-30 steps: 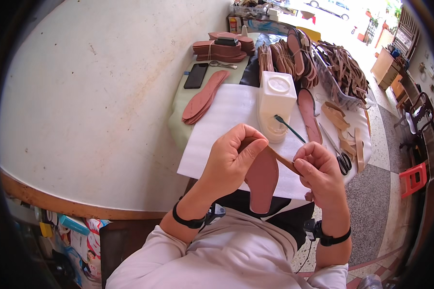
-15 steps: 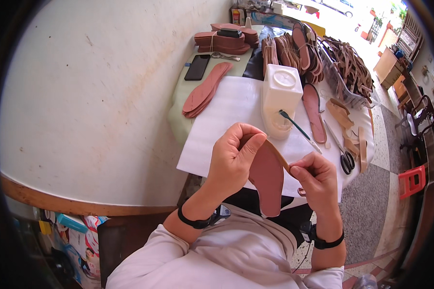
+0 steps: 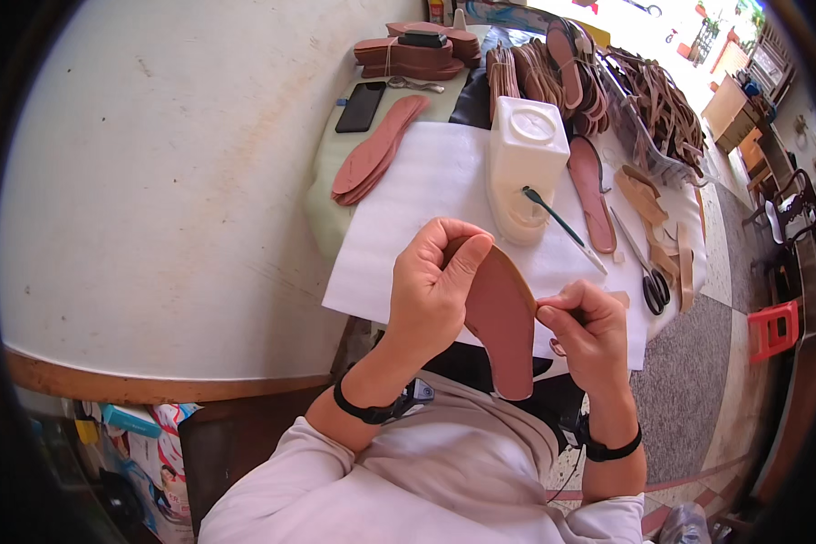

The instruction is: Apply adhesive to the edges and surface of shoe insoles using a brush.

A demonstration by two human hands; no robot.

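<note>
On the left, a large white surface (image 3: 172, 199) with a brown wooden edge takes much space, and the table's pale green cover (image 3: 322, 213) ends near it. On this table lies a white sheet (image 3: 399, 190); its near edge passes under the two hands, and a bare stretch stays on its left part, which gives some room on that side. On the far right, a clear plastic crate (image 3: 664, 165) is heaped with brown straps (image 3: 662, 95), some of them over its rim. A white plastic container (image 3: 528, 150) stands just beyond the hands, so the room there is narrow; a green brush (image 3: 558, 220) rests against its low opening, and how deep it goes I cannot tell. The reddish sole (image 3: 503, 313) is in the air, its narrow end past the sheet's near edge, toward the body. The left hand (image 3: 435, 272) is folded, its thumb and fingers pinching the sole's far end. The right hand (image 3: 589, 331) is also nearly closed, its thumb and forefinger pinching a thin brown strip (image 3: 523, 283) at the sole's right edge. Farther right lie black-handled scissors (image 3: 655, 288).
</note>
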